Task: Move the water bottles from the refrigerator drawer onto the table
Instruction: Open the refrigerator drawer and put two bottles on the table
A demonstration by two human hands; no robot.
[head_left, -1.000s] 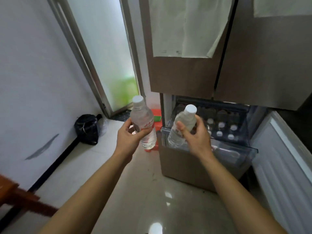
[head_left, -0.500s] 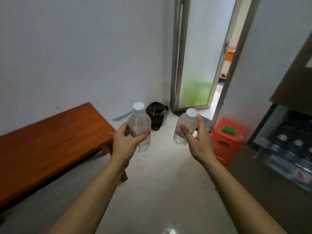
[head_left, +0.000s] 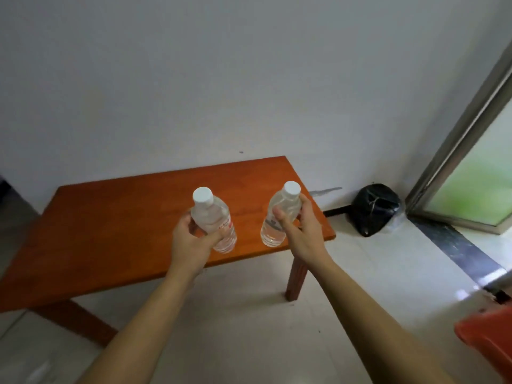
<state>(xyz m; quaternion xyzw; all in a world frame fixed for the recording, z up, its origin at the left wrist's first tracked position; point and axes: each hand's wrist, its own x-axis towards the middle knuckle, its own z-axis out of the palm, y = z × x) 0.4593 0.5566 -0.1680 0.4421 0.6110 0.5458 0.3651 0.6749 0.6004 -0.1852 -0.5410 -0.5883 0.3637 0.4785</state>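
I hold two clear water bottles with white caps over the right part of an orange-brown wooden table (head_left: 116, 228). My left hand (head_left: 191, 245) grips the left bottle (head_left: 213, 217) around its lower body; it has a red-and-white label. My right hand (head_left: 300, 234) grips the right bottle (head_left: 279, 217) around its middle, near the table's right front corner. Both bottles are upright, slightly tilted, and I cannot tell if their bases touch the tabletop. The refrigerator drawer is out of view.
The table stands against a white wall (head_left: 221, 79). A black bag (head_left: 374, 209) lies on the floor right of it, beside a sliding door frame (head_left: 454, 145). An orange-red stool (head_left: 490, 339) shows at the lower right edge. Pale tiled floor (head_left: 249, 328) lies under my arms.
My view has swung left from the refrigerator to the table. Both hands, still holding their bottles, now hover over the tabletop instead of the floor.
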